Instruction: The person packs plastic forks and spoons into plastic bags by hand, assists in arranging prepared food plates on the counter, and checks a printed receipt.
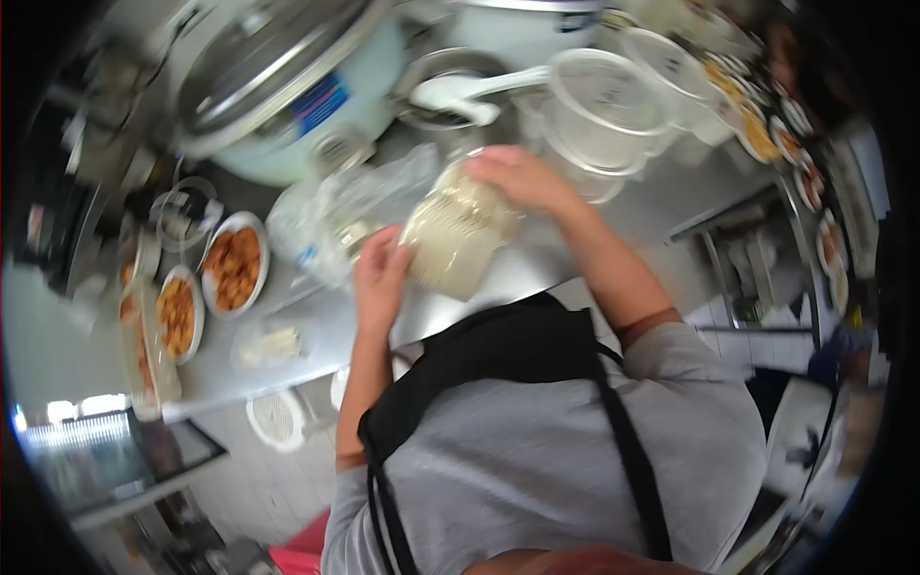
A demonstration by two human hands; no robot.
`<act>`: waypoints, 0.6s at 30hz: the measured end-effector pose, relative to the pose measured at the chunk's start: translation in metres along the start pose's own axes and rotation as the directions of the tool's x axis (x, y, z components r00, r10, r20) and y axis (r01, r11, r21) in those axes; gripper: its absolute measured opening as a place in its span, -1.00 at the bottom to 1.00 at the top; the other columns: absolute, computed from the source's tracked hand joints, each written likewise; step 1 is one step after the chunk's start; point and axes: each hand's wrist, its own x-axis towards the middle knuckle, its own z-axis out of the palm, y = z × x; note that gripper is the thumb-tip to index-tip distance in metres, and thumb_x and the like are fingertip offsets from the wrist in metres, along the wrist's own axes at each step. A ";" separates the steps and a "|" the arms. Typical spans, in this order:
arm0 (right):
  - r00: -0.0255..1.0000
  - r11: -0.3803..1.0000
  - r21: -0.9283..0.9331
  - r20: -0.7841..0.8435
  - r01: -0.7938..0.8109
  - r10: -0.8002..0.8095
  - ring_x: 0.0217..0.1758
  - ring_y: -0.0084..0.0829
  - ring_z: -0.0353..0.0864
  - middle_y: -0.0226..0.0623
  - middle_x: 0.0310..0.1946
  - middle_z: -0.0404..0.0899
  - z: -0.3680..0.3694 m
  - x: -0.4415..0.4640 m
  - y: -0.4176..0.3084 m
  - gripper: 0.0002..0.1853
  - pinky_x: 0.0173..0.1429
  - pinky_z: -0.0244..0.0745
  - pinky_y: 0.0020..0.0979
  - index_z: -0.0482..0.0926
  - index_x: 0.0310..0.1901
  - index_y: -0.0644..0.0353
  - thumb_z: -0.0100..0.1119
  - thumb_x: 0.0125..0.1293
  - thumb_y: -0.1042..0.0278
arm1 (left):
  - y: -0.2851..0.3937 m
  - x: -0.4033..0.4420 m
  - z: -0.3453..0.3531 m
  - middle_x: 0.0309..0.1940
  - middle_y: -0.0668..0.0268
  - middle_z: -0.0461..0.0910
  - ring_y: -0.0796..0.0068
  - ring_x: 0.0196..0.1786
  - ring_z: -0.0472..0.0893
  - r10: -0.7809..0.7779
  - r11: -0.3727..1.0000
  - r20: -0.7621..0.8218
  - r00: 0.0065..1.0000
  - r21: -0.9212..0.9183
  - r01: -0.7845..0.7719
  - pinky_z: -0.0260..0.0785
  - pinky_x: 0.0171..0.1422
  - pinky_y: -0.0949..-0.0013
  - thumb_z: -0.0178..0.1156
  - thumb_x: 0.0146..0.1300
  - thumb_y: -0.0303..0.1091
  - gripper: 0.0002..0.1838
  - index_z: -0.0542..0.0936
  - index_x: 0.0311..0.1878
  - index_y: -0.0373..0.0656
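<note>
A clear plastic package with pale, ridged contents (pixel 458 235) is held between my two hands over the metal counter's front edge. My right hand (pixel 513 174) grips its upper end, fingers closed on the wrap. At the package's left side, my left hand (pixel 381 268) has its fingers pressed against the edge. Just left of the package lies a crumpled clear plastic bag (pixel 321 216) on the counter. What the pale contents are is too blurred to tell.
Behind stand a large lidded cooker (pixel 287 144), a metal pot with white ladles (pixel 465 94) and stacked clear tubs (pixel 609 105). Oval dishes of orange-brown food (pixel 233 264) are at the left. A small packet (pixel 271 347) lies near the front edge. More dishes line the right.
</note>
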 end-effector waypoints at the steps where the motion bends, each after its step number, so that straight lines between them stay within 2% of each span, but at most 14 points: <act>1: 0.999 0.983 -0.177 -0.017 0.047 -0.051 -0.30 -0.57 0.44 -0.31 -0.40 0.52 0.000 -0.001 -0.001 -0.69 -0.19 0.34 -0.50 0.51 -0.30 0.24 -0.02 0.13 0.13 | -0.001 0.003 -0.002 -0.44 0.40 0.45 0.68 -0.40 0.39 -0.005 0.998 -0.011 1.000 -0.062 0.004 0.26 -0.30 0.61 0.04 0.09 -0.45 -0.77 0.41 -0.15 -0.26; 3: 0.998 0.984 -0.166 0.003 0.062 -0.062 -0.35 -0.55 0.45 -0.27 -0.46 0.52 0.004 -0.002 0.005 -0.68 -0.24 0.34 -0.48 0.52 -0.34 0.23 -0.03 0.13 0.11 | -0.011 0.007 -0.002 -0.48 0.42 0.43 0.71 -0.43 0.39 0.035 0.999 0.001 0.999 -0.022 -0.035 0.25 -0.33 0.64 0.06 0.06 -0.51 -0.79 0.41 -0.19 -0.26; 4: 1.000 0.996 -0.086 -0.020 0.005 -0.006 -0.38 -0.52 0.45 -0.26 -0.48 0.52 0.008 -0.004 0.002 -0.68 -0.25 0.34 -0.46 0.52 -0.34 0.23 -0.03 0.13 0.11 | -0.009 0.008 -0.001 -0.49 0.42 0.43 0.71 -0.46 0.39 0.016 0.999 0.035 0.999 0.029 -0.017 0.24 -0.35 0.65 0.07 0.05 -0.52 -0.82 0.41 -0.24 -0.28; 5: 0.999 0.999 0.003 -0.025 -0.040 0.040 -0.40 -0.49 0.45 -0.25 -0.49 0.52 0.009 -0.005 0.000 -0.68 -0.27 0.34 -0.44 0.52 -0.34 0.24 -0.04 0.13 0.11 | -0.010 0.007 0.004 -0.50 0.42 0.43 0.72 -0.46 0.38 -0.006 1.000 0.054 0.998 -0.016 0.007 0.24 -0.35 0.65 0.08 0.05 -0.51 -0.85 0.41 -0.27 -0.29; 6: 0.999 0.999 0.048 -0.042 -0.026 0.028 -0.41 -0.47 0.46 -0.24 -0.50 0.52 0.009 -0.003 0.004 -0.68 -0.28 0.34 -0.43 0.52 -0.35 0.23 -0.04 0.13 0.12 | -0.010 0.007 0.006 -0.51 0.43 0.43 0.73 -0.47 0.37 -0.030 0.998 0.062 0.998 -0.053 0.033 0.23 -0.36 0.65 0.09 0.05 -0.49 -0.86 0.42 -0.31 -0.30; 8: 0.999 0.990 0.142 -0.050 0.011 -0.004 -0.44 -0.42 0.47 -0.21 -0.52 0.52 0.012 0.004 0.009 -0.70 -0.29 0.34 -0.41 0.52 -0.37 0.23 -0.03 0.12 0.13 | -0.010 0.006 0.006 -0.53 0.43 0.43 0.73 -0.47 0.37 -0.108 0.994 0.126 0.986 0.000 0.109 0.23 -0.37 0.65 0.10 0.06 -0.46 -0.88 0.43 -0.36 -0.30; 9: 0.996 0.998 0.046 -0.088 0.029 -0.025 -0.42 -0.40 0.47 -0.20 -0.50 0.51 0.012 0.007 0.011 -0.72 -0.28 0.34 -0.41 0.52 -0.37 0.22 -0.01 0.11 0.15 | -0.011 0.006 0.004 -0.54 0.43 0.43 0.74 -0.47 0.36 -0.151 0.988 0.147 0.978 0.027 0.149 0.22 -0.37 0.64 0.10 0.06 -0.44 -0.88 0.43 -0.38 -0.30; 11: 0.986 0.988 -0.145 -0.149 0.047 -0.069 -0.39 -0.35 0.48 -0.19 -0.47 0.50 0.012 0.009 0.004 -0.76 -0.27 0.35 -0.39 0.51 -0.36 0.21 0.02 0.08 0.19 | -0.026 0.009 0.005 -0.56 0.42 0.43 0.72 -0.48 0.36 -0.196 0.978 0.094 0.976 0.085 0.188 0.22 -0.38 0.63 0.09 0.07 -0.41 -0.87 0.44 -0.40 -0.29; 12: 0.927 0.928 -0.353 -0.297 0.115 -0.228 -0.38 -0.34 0.47 -0.20 -0.46 0.48 0.013 0.009 0.010 -0.78 -0.25 0.35 -0.40 0.51 -0.35 0.19 0.04 0.06 0.23 | -0.037 0.010 0.007 -0.56 0.42 0.43 0.71 -0.48 0.36 -0.222 0.970 0.065 0.973 0.112 0.214 0.21 -0.39 0.62 0.08 0.08 -0.40 -0.86 0.44 -0.40 -0.29; 14: 0.695 0.689 -0.713 -0.431 0.129 -0.575 -0.34 -0.30 0.46 -0.23 -0.46 0.45 0.021 0.015 0.028 -0.81 -0.23 0.36 -0.41 0.51 -0.33 0.17 0.07 0.02 0.29 | -0.076 0.014 0.013 -0.53 0.37 0.45 0.64 -0.48 0.37 -0.356 0.934 -0.033 0.934 0.019 0.357 0.23 -0.37 0.57 0.07 0.08 -0.36 -0.82 0.44 -0.34 -0.31; 15: 0.723 0.698 -0.698 -0.397 0.162 -0.565 -0.32 -0.26 0.44 -0.22 -0.44 0.43 0.023 0.012 0.032 -0.81 -0.22 0.35 -0.39 0.50 -0.33 0.18 0.07 0.00 0.32 | -0.086 0.016 0.014 -0.51 0.34 0.46 0.62 -0.46 0.38 -0.418 0.902 -0.022 0.908 0.112 0.418 0.24 -0.35 0.56 0.07 0.07 -0.36 -0.79 0.43 -0.31 -0.32; 16: 0.752 0.706 -0.679 -0.354 0.202 -0.556 -0.29 -0.22 0.42 -0.22 -0.42 0.41 0.022 0.004 0.037 -0.80 -0.22 0.35 -0.37 0.50 -0.32 0.19 0.08 -0.02 0.34 | -0.105 0.013 0.016 -0.56 0.35 0.43 0.62 -0.53 0.38 -0.412 0.908 -0.027 0.911 0.075 0.413 0.25 -0.47 0.55 0.07 0.05 -0.36 -0.82 0.41 -0.35 -0.30; 17: 0.850 0.784 -0.599 -0.317 0.164 -0.420 -0.28 -0.24 0.42 -0.21 -0.40 0.41 0.024 -0.005 0.045 -0.80 -0.21 0.35 -0.38 0.50 -0.31 0.19 0.08 -0.02 0.35 | -0.093 0.010 0.018 -0.63 0.38 0.37 0.64 -0.63 0.34 -0.544 0.837 0.040 0.838 -0.042 0.545 0.24 -0.61 0.54 0.07 0.05 -0.37 -0.85 0.38 -0.43 -0.26; 18: 0.925 0.842 -0.528 -0.257 0.107 -0.279 -0.27 -0.25 0.41 -0.21 -0.38 0.41 0.023 -0.013 0.052 -0.80 -0.20 0.34 -0.39 0.50 -0.31 0.19 0.07 -0.02 0.36 | -0.089 0.006 0.025 -0.74 0.45 0.31 0.67 -0.74 0.28 -0.484 0.874 -0.036 0.874 -0.061 0.482 0.14 -0.71 0.59 0.09 0.04 -0.34 -0.85 0.38 -0.49 -0.21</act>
